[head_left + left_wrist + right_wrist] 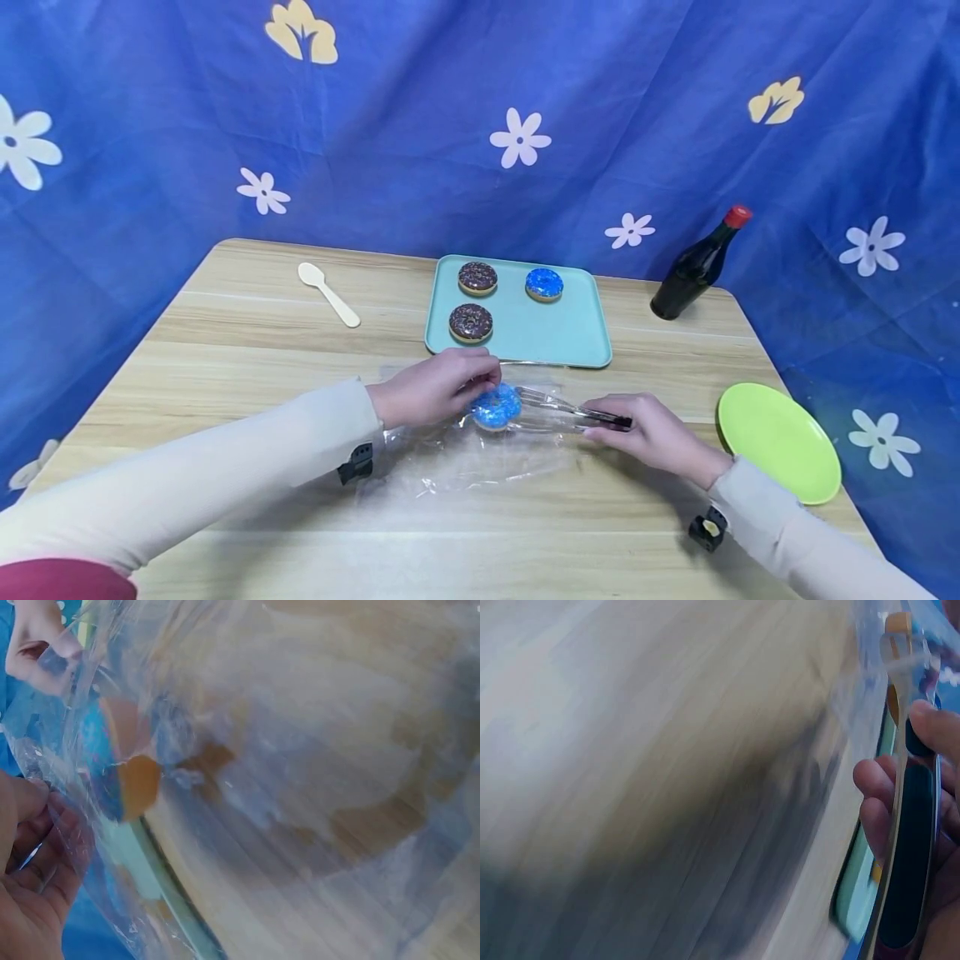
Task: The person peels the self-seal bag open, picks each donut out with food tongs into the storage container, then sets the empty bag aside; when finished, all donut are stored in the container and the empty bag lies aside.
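Observation:
My left hand (446, 387) pinches the edge of a clear plastic bag (457, 467) over the middle of the table. Metal tongs (551, 402) with dark grips are held in my right hand (652, 432). Between their tips is a donut with blue icing (495, 408), close to my left fingers. Seen from the left wrist, the blue donut (101, 750) shows behind the bag's film (300, 765); whether it is fully inside I cannot tell. In the right wrist view the tongs' dark grip (907, 855) lies along the fingers and thumb (934, 727).
Behind the hands lies a light-blue tray (555, 333) with two chocolate donuts (471, 322) and another blue donut (543, 284). A pale spoon (330, 296) lies at left. On the right are a dark bottle with a red cap (693, 271) and a green plate (780, 442).

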A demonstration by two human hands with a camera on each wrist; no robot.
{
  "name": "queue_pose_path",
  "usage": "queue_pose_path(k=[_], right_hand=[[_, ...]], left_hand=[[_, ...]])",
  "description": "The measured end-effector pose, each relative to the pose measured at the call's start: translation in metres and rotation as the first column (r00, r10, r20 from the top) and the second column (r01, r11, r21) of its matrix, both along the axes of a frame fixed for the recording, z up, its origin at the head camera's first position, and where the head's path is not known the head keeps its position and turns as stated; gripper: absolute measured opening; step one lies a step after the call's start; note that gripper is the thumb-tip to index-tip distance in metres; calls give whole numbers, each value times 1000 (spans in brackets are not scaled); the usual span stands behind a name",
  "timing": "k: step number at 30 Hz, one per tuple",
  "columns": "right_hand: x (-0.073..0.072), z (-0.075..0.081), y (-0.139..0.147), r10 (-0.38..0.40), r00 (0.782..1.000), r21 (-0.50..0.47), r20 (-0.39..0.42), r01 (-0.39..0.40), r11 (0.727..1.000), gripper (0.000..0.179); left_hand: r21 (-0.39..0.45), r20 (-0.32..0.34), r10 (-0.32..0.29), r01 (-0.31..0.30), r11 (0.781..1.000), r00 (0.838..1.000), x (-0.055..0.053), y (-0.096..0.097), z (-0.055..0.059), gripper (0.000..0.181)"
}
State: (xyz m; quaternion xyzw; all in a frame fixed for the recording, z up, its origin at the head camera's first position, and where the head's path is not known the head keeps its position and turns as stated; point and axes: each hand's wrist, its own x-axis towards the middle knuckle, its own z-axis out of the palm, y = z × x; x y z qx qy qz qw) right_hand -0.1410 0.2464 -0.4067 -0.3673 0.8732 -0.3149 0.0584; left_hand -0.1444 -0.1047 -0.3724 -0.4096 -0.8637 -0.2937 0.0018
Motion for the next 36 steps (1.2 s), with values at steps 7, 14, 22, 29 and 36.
queue_pose_path(k=[7, 14, 22, 29, 36], right_hand=[[2, 6, 36, -93, 996, -1, 6, 93, 996, 30], [2, 18, 65, -172, 985, 1, -19, 172, 985, 29], [-2, 30, 78, -272, 962, -10, -17, 272, 962, 31], [-19, 19, 75, -376, 925, 6, -49, 376, 926, 34], [-37, 4, 63, -372, 925, 8, -70, 374, 927, 35]], left_hand=[[-2, 3, 16, -16, 1000, 1000, -1, -2, -2, 7], [3, 0, 21, -21, 1000, 1000, -1, -4, -2, 9], [8, -25, 24, -24, 1000, 999, -3, -10, -4, 9], [0, -39, 12, -12, 1000, 999, -2, -9, -1, 8], [-17, -17, 5, -6, 1000, 1000, 2, -5, 1, 9]])
